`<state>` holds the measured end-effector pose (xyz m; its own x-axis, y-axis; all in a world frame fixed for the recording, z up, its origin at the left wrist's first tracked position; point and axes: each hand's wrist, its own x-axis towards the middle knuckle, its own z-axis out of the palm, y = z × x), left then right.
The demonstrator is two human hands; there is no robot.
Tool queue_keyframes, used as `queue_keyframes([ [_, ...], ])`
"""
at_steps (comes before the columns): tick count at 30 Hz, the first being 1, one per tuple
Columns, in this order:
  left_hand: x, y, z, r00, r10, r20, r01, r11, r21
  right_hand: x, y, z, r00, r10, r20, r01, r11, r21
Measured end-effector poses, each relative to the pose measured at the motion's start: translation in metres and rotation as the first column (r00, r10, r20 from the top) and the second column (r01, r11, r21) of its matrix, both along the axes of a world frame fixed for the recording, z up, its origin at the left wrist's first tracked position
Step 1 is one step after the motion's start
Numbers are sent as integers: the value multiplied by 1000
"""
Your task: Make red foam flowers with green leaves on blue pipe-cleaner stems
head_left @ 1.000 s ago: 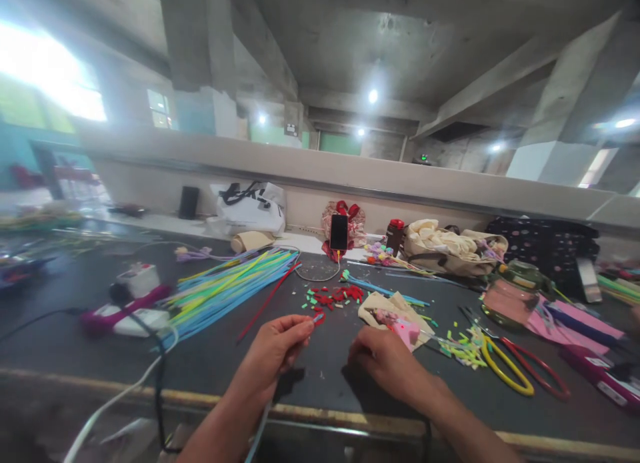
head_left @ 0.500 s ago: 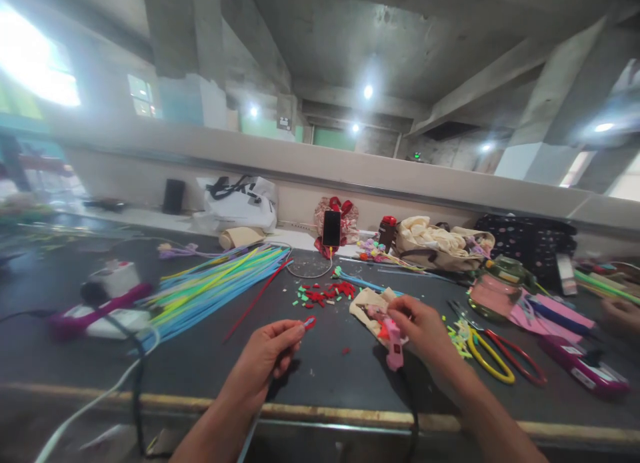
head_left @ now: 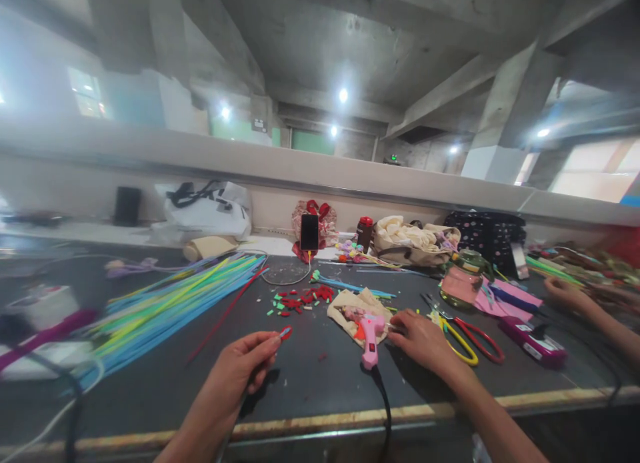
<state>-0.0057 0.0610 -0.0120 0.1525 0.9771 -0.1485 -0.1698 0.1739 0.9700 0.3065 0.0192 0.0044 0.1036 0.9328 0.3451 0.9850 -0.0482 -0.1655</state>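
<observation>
My left hand (head_left: 255, 359) pinches a small red and light blue piece (head_left: 286, 333) above the dark table. A pale blue stem hangs down below that hand. The pink glue gun (head_left: 371, 336) lies on a beige cloth (head_left: 340, 303). Just to its right is my right hand (head_left: 415, 336), fingers bent at the gun's metal tip; whether they hold anything is hidden. Small red and green bits (head_left: 300, 299) are scattered beyond my left hand.
Long coloured stems (head_left: 185, 303) spread at the left. Yellow-and-red-handled pliers (head_left: 465, 339), a green-lidded jar (head_left: 461, 279) and a purple device (head_left: 533, 341) are on the right. Another person's hand (head_left: 567, 296) is at the far right. A phone (head_left: 309, 233) stands behind.
The view has turned right, and more of the other person's arms shows. My right hand has moved from above the glue gun to its right side. My left hand keeps its pinch.
</observation>
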Motion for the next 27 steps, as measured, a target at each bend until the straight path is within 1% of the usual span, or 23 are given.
queue_keyframes([
  [4, 0, 1, -2, 1000, 8, -24, -9, 1000, -10, -9, -6, 11, 997, -71, 17, 71, 997, 22],
  [6, 0, 2, -3, 1000, 12, -28, -12, 1000, -12, -21, -8, 13, 998, -65, 8, 65, 998, -18],
  [9, 1, 2, -3, 1000, 14, -25, -14, 1000, -3, -42, -10, 7, 999, -47, -14, 46, 993, -104],
  [13, 2, -1, -1, 1000, 18, -19, -18, 1000, -11, -60, -3, -6, 991, -126, -45, 119, 984, -135],
  [16, 2, -2, -2, 1000, 20, -8, -20, 1000, 12, -62, 4, -11, 977, -193, -88, 180, 974, -134],
  [19, 2, -1, -3, 1000, 11, -11, -11, 1000, 13, -58, 9, -13, 962, -221, -158, 201, 970, -135],
  [23, 1, 1, -4, 1000, -2, -14, 2, 1000, 4, -53, 12, -13, 943, -194, -269, 173, 980, -101],
  [27, 2, -1, 0, 1000, 8, -4, -8, 1000, -1, -54, 14, -11, 929, -150, -339, 138, 989, -58],
])
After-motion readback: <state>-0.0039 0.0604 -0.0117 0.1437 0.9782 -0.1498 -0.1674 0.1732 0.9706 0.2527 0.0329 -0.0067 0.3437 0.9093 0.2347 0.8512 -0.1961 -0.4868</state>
